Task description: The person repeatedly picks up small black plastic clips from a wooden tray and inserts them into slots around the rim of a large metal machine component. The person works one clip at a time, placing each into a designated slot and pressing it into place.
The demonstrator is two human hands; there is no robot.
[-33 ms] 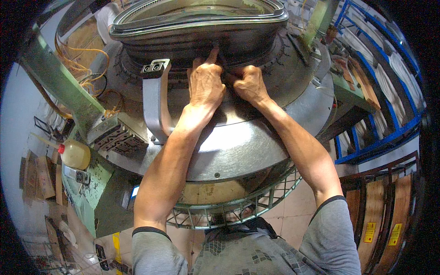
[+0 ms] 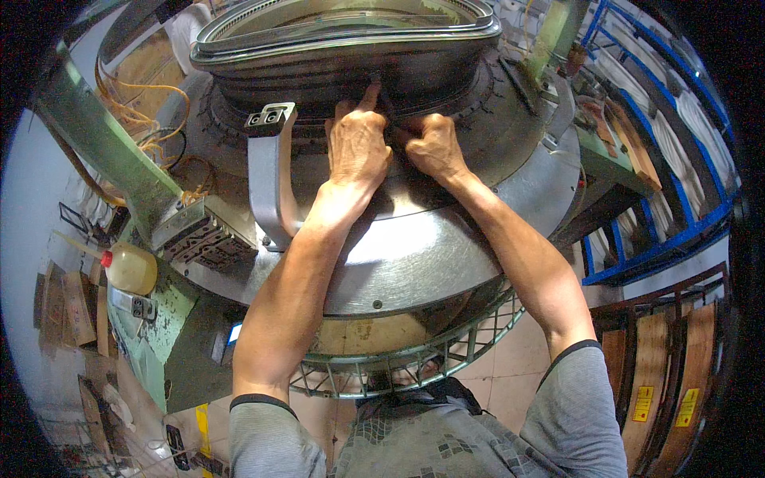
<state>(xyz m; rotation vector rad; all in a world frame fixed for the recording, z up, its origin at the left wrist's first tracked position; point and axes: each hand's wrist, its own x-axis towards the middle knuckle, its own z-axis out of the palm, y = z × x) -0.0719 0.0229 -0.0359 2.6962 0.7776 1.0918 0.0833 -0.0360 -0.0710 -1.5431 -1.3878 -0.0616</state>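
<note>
Nothing has visibly moved since the earlier frame. Beyond the steel plate's [image 2: 446, 255] front rises the dark drum [image 2: 279, 86]; near it, your left hand [image 2: 358, 143] extends its index finger, your right hand [image 2: 433, 147] curls; whether the fingers grip anything can't be told. Keep both wrists steady, touch light.

1. Upper left of the frame, near the top edge: a blurred white shape [image 2: 188, 30] seems to have shifted very slightly, its outline sitting a touch differently; what it is cannot be told.
2. Elsewhere in the frame, any difference is too small to make out.
</note>
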